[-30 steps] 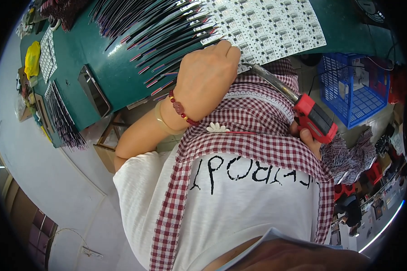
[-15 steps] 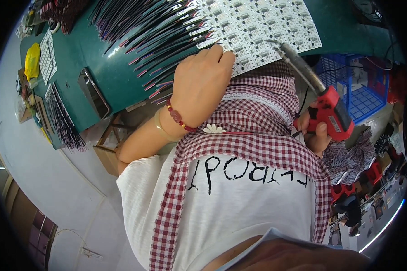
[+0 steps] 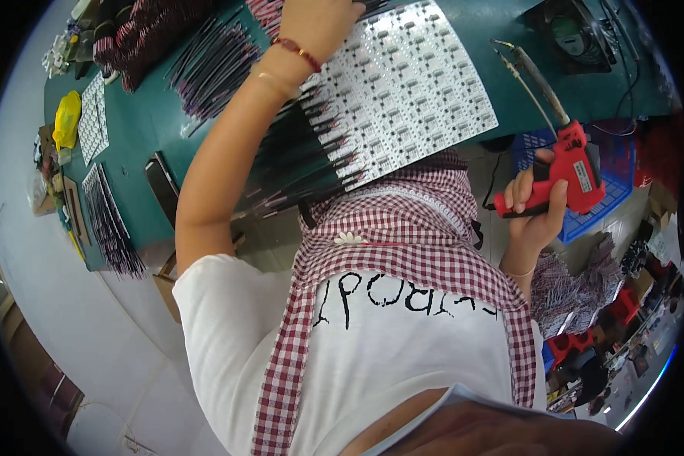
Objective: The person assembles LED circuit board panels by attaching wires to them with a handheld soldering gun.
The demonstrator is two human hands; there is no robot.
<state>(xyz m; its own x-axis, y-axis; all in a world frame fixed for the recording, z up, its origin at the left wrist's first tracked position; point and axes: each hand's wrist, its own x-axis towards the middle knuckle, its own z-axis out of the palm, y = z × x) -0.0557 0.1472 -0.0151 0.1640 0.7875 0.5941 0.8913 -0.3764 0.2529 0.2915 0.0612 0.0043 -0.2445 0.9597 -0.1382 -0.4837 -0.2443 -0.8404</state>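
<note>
My right hand (image 3: 538, 204) grips a red pistol-shaped soldering gun (image 3: 577, 169) by its handle. Its metal barrel and thin feed tube point up and away, with the tip off the right edge of a white circuit board panel (image 3: 414, 91). Dark wires (image 3: 292, 152) run out from the panel's left side, their ends on its edge. At the top of the picture my left hand (image 3: 318, 26) reaches over the far left corner of the panel, close to red and black wires (image 3: 266, 14). The picture's edge cuts off most of its fingers, so its grip is hidden.
A bundle of loose black wires (image 3: 213, 68) lies left of my forearm on the green table (image 3: 140, 121). Beyond are a phone (image 3: 159, 182), a yellow bag (image 3: 67, 120) and another wired panel (image 3: 110, 216). A black fan-like device (image 3: 574, 38) stands far right, a blue crate (image 3: 615, 190) below.
My left hand has left the panel's near wires and moved far forward. The panel has shifted left and nearer. The soldering gun has moved right, its tip away from the panel.
</note>
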